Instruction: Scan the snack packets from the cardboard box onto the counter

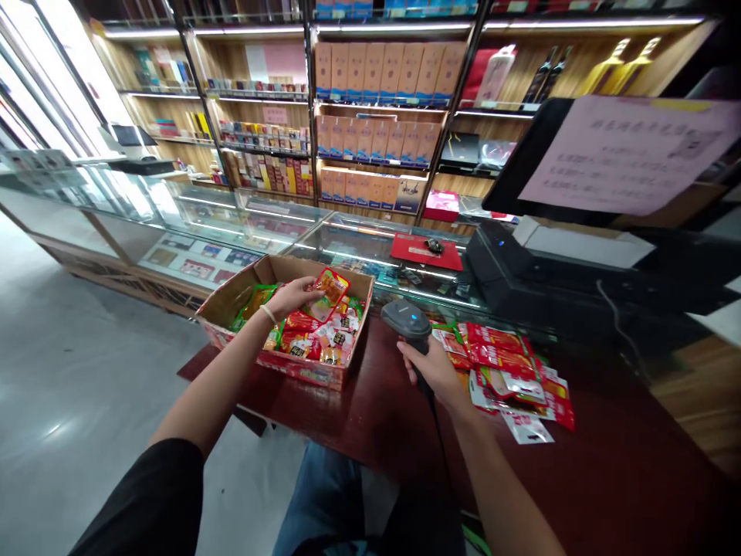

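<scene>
While holding a red packet (333,288) over the carton (306,373) in the left hand (294,299), also gripping a scanner (407,318) in the right hand (437,371). Pinching the packet at its left edge, closing the left fingers narrowly on it; wrapping the right fingers around the scanner's handle, just right of the carton and above the table (370,421). Not being able to tell whether pressing the trigger. Trailing a cable (441,440) down from the scanner.

Reaching above more packets (298,340) lying jumbled in the carton; working, on the right-hand side, beside a loose pile (503,359) of similar goods lying on the table.

Judging by this layout, apparently engaging in the picking-out step of scanning goods singly. Not yet bringing packet and scanner together; holding the two apart, on either side of the carton's right wall.

Probably calling next for lifting the packet clear, turning its coded side toward the scanner's window and squaring one to the other. Not making out any barcode on the visible face; possibly needing to flip the packet or flatten its glossy film for a clean read.
</scene>
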{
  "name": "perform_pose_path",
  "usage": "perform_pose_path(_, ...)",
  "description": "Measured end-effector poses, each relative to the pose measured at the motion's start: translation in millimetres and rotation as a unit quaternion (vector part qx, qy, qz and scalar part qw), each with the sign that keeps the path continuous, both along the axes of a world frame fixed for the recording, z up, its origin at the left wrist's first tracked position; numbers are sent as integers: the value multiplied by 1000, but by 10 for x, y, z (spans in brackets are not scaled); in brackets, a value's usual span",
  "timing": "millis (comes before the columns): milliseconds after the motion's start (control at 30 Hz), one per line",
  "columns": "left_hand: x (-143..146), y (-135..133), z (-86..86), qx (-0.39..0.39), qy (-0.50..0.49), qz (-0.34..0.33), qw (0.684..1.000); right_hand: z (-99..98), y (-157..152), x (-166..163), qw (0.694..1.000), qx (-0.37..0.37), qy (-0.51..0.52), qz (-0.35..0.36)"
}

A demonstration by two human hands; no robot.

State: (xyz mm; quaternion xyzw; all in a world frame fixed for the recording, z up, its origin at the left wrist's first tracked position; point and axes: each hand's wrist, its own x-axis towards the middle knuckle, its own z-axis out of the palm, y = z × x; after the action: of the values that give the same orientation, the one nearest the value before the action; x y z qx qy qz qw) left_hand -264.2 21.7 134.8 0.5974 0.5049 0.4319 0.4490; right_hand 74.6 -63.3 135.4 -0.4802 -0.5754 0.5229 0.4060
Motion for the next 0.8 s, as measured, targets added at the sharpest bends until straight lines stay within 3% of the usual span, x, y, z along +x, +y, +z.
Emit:
perform_pose_path(100,277,-121,138,-60,-130,-54,988,-86,-5,96,1000,8,-2,-21)
perform_pose_path(233,723,-227,223,-63,-205,-52,975,-162,-39,238,998,19,6,-52)
perform_pose_path(533,1574,-331,97,22,-104,-52,993,-164,-275,660,995,53,21,-81)
perform_pose_path(800,2004,-441,-45,42,-99,-59,992,-109,-405,895,994,26,-2,-104)
